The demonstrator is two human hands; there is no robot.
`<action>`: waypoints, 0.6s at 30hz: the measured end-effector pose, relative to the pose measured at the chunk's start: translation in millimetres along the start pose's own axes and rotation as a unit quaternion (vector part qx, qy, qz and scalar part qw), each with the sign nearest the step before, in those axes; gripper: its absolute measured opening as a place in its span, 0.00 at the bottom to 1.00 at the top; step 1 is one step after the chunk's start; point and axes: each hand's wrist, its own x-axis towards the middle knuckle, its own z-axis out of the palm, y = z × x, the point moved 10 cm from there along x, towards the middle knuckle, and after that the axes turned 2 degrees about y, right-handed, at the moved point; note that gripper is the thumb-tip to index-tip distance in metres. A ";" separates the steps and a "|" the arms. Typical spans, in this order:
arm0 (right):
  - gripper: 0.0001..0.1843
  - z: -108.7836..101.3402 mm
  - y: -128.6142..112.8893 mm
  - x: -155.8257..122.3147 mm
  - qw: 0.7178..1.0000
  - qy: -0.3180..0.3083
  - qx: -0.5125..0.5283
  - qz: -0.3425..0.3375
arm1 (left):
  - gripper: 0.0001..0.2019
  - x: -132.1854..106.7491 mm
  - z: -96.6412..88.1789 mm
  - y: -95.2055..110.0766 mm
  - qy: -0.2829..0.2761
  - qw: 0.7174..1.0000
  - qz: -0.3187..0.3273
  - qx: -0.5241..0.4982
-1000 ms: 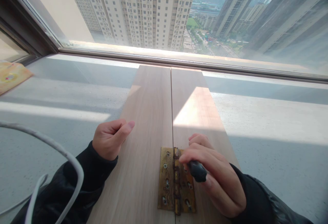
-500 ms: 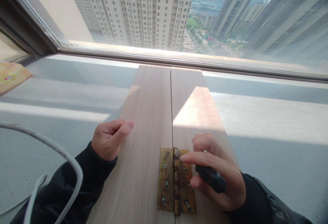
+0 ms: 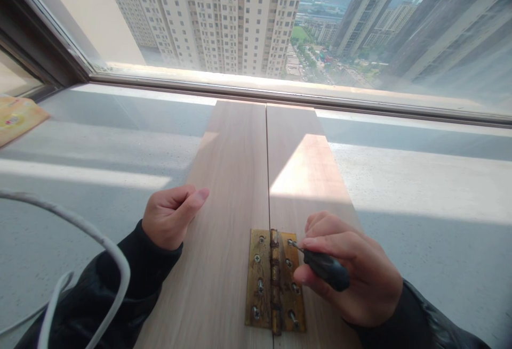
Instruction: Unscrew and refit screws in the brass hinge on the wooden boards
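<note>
My right hand (image 3: 348,269) grips a screwdriver (image 3: 327,270) by its dark handle. The thin shaft points left, its tip at the upper right screw (image 3: 291,242) of a worn brass hinge (image 3: 275,285). The hinge lies flat across the seam between two pale boards, a left board (image 3: 228,178) and a right board (image 3: 306,165). Several screws sit in its holes, and some lower ones stick up at a tilt. My left hand (image 3: 174,217) is closed in a loose fist at the left board's outer edge. Whether anything is inside that fist is hidden.
The boards rest on a pale speckled sill (image 3: 432,184), their far ends near the window frame (image 3: 280,97). A white cable (image 3: 92,234) loops over my left forearm. At the far left lies a yellow packet (image 3: 20,120).
My right hand has shifted slightly right and its fingers have drawn back, uncovering the screwdriver's shaft and the upper right screw. My left hand and the hinge stay put.
</note>
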 end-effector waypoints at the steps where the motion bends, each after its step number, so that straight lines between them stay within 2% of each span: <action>1: 0.19 0.8 0.0 1.3 1.000 -0.006 0.004 0.003 | 0.25 0.0 0.2 0.2 -0.001 1.000 0.000 0.001; 9: 0.11 3.9 -2.1 6.6 0.998 -0.043 -0.034 0.001 | 0.25 0.4 0.2 -1.2 -0.007 1.000 -0.007 0.012; 18: 0.21 0.8 4.8 -2.7 0.997 -0.030 -0.063 0.022 | 0.25 0.1 0.2 0.5 -0.001 1.000 -0.004 0.010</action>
